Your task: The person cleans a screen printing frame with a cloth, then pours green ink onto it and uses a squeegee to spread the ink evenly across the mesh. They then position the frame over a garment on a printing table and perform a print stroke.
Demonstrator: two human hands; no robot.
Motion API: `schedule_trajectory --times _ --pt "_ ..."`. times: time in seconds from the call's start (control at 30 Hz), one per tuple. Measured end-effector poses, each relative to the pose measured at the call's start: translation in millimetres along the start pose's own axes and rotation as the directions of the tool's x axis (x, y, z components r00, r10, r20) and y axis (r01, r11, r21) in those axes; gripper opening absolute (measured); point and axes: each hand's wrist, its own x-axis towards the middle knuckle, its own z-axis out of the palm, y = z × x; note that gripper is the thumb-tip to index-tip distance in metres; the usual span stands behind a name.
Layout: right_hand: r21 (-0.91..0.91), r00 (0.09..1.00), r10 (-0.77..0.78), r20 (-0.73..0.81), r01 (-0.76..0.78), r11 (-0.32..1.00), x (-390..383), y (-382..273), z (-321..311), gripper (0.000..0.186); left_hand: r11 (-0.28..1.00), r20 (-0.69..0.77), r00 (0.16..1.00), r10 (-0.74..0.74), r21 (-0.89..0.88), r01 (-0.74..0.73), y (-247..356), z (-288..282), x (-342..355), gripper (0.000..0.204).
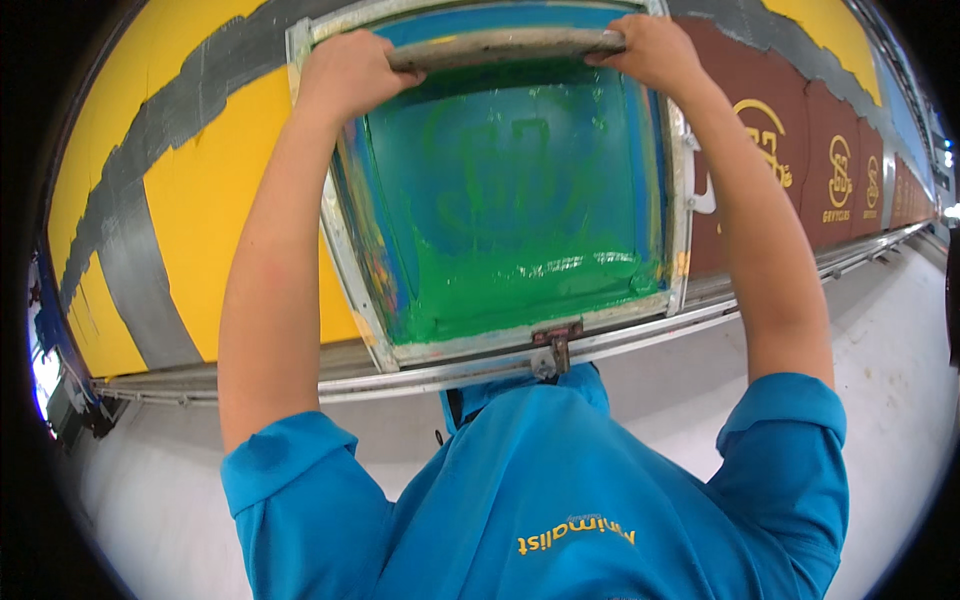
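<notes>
Both my arms reach forward over a screen-printing frame whose mesh is coated with wet green ink. Across its far part lies a long squeegee with a worn, light-coloured handle. My left hand is wrapped round the squeegee's left end, and my right hand grips its right end. The squeegee's lower edge meets green ink. A looping emblem shows faintly through the mesh. Thicker green ink lies along the near part of the screen.
A metal rail runs along the table's near edge, with a rusty clamp at the frame. Yellow fabric with grey bands lies to the left. Brown panels with yellow printed emblems stretch away right. Pale floor shows beside the table.
</notes>
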Motion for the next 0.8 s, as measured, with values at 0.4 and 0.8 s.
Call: schedule_trajectory --times 0.4,0.8 --pt "0.091 0.972 -0.2 -0.125 0.212 0.973 -176 -31 40 0.027 0.97 0.115 0.986 -0.12 -0.199 0.141 78 39 -169 0.033" --pt "0.574 0.933 -0.205 -0.297 0.346 0.742 -330 -41 32 0.045 0.96 0.028 0.997 -0.076 -0.268 0.08 150 50 -321 0.042"
